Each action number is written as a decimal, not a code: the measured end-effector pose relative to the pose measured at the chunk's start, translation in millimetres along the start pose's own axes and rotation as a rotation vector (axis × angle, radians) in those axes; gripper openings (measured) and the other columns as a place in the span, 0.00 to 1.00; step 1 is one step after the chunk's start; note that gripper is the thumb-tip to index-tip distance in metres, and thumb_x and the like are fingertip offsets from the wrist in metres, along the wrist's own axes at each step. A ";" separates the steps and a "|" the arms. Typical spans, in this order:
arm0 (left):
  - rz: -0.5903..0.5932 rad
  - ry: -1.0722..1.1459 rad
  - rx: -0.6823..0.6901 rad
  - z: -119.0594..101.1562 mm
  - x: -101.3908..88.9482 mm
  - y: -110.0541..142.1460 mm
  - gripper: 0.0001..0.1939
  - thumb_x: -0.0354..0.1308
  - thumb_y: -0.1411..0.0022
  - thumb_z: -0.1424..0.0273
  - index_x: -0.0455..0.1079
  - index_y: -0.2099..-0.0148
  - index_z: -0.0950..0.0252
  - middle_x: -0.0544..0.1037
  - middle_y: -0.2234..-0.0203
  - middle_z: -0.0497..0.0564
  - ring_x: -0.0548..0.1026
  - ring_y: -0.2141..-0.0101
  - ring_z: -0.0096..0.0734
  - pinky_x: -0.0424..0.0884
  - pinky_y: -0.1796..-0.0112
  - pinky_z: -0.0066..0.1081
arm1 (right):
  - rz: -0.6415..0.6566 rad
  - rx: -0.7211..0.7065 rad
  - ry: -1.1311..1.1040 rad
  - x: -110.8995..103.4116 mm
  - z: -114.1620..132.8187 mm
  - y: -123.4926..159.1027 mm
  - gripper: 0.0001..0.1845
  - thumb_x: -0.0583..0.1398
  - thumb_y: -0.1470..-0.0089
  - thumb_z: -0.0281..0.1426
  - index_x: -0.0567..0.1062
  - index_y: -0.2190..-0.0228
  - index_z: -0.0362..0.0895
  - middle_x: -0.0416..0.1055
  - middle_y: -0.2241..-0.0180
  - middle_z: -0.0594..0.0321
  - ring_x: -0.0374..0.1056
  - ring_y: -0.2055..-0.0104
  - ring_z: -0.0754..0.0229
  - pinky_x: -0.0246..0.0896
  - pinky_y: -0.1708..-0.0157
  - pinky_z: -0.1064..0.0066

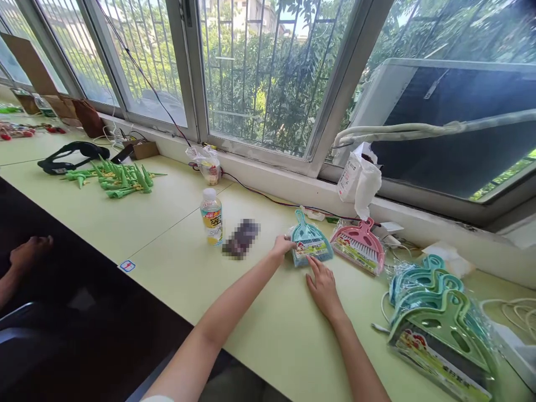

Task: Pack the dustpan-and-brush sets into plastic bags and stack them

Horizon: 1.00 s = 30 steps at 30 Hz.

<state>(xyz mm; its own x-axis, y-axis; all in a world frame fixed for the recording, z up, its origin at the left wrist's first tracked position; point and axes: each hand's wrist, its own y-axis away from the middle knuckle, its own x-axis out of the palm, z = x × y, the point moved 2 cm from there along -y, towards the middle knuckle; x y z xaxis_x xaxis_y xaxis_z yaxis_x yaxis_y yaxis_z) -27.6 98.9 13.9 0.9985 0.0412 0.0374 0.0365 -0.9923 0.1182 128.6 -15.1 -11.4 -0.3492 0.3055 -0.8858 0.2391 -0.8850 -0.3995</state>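
A small teal dustpan-and-brush set [310, 241] in clear wrap lies on the pale green table [176, 262]. My left hand [282, 246] grips its left edge with curled fingers. My right hand [323, 287] lies flat on the table with fingers stretched out, the fingertips touching the set's front edge. A pink dustpan set [360, 245] lies just to the right of the teal one.
A stack of teal and green packaged dustpan sets [439, 329] sits at the right. A drink bottle [211, 216] and a blurred dark object [242, 238] stand left of my hands. Green folded paper pieces [119, 178] and a black headset [71, 155] lie far left. Another person's hand [30, 251] rests at the left edge.
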 end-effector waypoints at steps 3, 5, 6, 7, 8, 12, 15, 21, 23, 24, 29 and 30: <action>0.059 0.051 -0.059 -7.8 -0.8 13.3 0.13 0.64 0.56 0.76 0.70 0.64 0.68 0.76 0.72 0.52 0.75 0.66 0.37 0.70 0.60 0.37 | -0.049 -0.031 -0.015 -6.0 3.6 -0.9 0.29 0.47 0.42 0.31 0.53 0.39 0.50 0.63 0.47 0.54 0.60 0.46 0.52 0.55 0.48 0.53; 0.109 0.110 -0.041 -12.4 -3.9 24.8 0.17 0.62 0.52 0.74 0.68 0.57 0.65 0.77 0.68 0.50 0.75 0.64 0.34 0.70 0.59 0.36 | -0.085 -0.028 0.009 -12.0 7.7 -0.9 0.29 0.49 0.43 0.30 0.56 0.39 0.50 0.64 0.50 0.54 0.59 0.47 0.51 0.57 0.49 0.54; 0.148 0.151 -0.024 -13.6 -5.7 30.8 0.19 0.62 0.51 0.73 0.66 0.54 0.63 0.77 0.67 0.49 0.75 0.64 0.33 0.70 0.59 0.35 | -0.107 -0.022 0.036 -15.3 9.9 -0.6 0.28 0.50 0.43 0.30 0.58 0.40 0.51 0.63 0.49 0.54 0.58 0.47 0.50 0.56 0.48 0.53; 0.191 0.193 -0.007 -14.1 -7.7 36.6 0.20 0.62 0.49 0.71 0.65 0.52 0.61 0.76 0.66 0.49 0.75 0.63 0.33 0.70 0.59 0.35 | -0.131 -0.020 0.066 -18.5 12.1 -0.2 0.27 0.50 0.43 0.29 0.62 0.42 0.51 0.62 0.48 0.54 0.56 0.45 0.49 0.53 0.47 0.52; 0.231 0.231 0.007 -13.9 -9.9 41.8 0.21 0.62 0.48 0.68 0.64 0.51 0.60 0.76 0.65 0.49 0.75 0.63 0.33 0.70 0.59 0.34 | -0.152 -0.023 0.088 -21.4 14.2 0.1 0.24 0.50 0.44 0.28 0.66 0.45 0.51 0.61 0.46 0.54 0.54 0.43 0.48 0.50 0.45 0.50; 0.282 0.325 0.001 -11.2 -21.3 52.7 0.23 0.63 0.47 0.60 0.63 0.51 0.59 0.77 0.63 0.50 0.75 0.63 0.33 0.71 0.64 0.30 | -0.146 -0.076 0.007 -27.6 19.6 1.2 0.16 0.49 0.42 0.27 0.75 0.61 0.48 0.66 0.50 0.56 0.57 0.43 0.50 0.43 0.40 0.49; 0.281 0.375 -0.019 -12.7 -28.4 52.0 0.24 0.63 0.47 0.57 0.62 0.51 0.59 0.77 0.60 0.50 0.76 0.61 0.34 0.72 0.65 0.30 | -0.073 -0.066 -0.199 -28.4 20.2 1.6 0.17 0.46 0.40 0.29 0.74 0.62 0.47 0.70 0.58 0.56 0.64 0.52 0.53 0.54 0.45 0.52; 0.314 0.442 -0.079 -13.8 -28.6 52.3 0.24 0.63 0.46 0.59 0.62 0.49 0.59 0.75 0.55 0.51 0.75 0.57 0.36 0.73 0.60 0.35 | -0.175 0.331 -0.737 -29.4 8.3 0.7 0.20 0.51 0.42 0.44 0.73 0.61 0.42 0.72 0.61 0.53 0.69 0.61 0.54 0.67 0.65 0.63; 0.363 0.426 -0.099 -11.2 -25.7 55.1 0.25 0.63 0.46 0.60 0.62 0.48 0.58 0.74 0.53 0.51 0.75 0.56 0.37 0.73 0.59 0.36 | -0.208 0.490 -0.933 -26.8 2.2 0.8 0.22 0.56 0.47 0.47 0.74 0.65 0.40 0.73 0.67 0.55 0.70 0.66 0.56 0.68 0.69 0.65; 0.403 0.425 -0.095 -10.1 -24.1 56.8 0.26 0.64 0.47 0.61 0.62 0.47 0.58 0.74 0.52 0.52 0.74 0.55 0.38 0.72 0.58 0.37 | -0.230 0.556 -1.017 -25.4 -0.5 1.1 0.23 0.59 0.50 0.48 0.74 0.66 0.40 0.73 0.69 0.56 0.70 0.67 0.56 0.68 0.68 0.65; 0.678 0.364 -0.092 -6.0 -16.2 63.1 0.32 0.66 0.49 0.60 0.64 0.43 0.60 0.73 0.50 0.55 0.73 0.53 0.43 0.70 0.56 0.38 | -0.431 0.763 -1.305 -22.9 -9.3 4.9 0.30 0.69 0.63 0.44 0.71 0.59 0.44 0.74 0.60 0.58 0.71 0.60 0.57 0.69 0.61 0.66; 0.701 0.342 -0.100 -5.0 -14.6 63.0 0.31 0.64 0.47 0.57 0.64 0.43 0.60 0.73 0.50 0.55 0.73 0.53 0.42 0.70 0.56 0.38 | -0.444 0.787 -1.333 -23.2 -9.8 5.5 0.31 0.69 0.64 0.43 0.70 0.58 0.45 0.74 0.59 0.58 0.71 0.59 0.57 0.70 0.61 0.66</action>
<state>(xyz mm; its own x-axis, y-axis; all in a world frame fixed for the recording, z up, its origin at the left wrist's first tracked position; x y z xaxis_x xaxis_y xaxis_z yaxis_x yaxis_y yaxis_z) -40.1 36.4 25.7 0.7179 -0.5412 0.4379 -0.6177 -0.7853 0.0421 147.0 -23.6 4.7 -0.8615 0.4387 0.2557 -0.4461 -0.8944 0.0314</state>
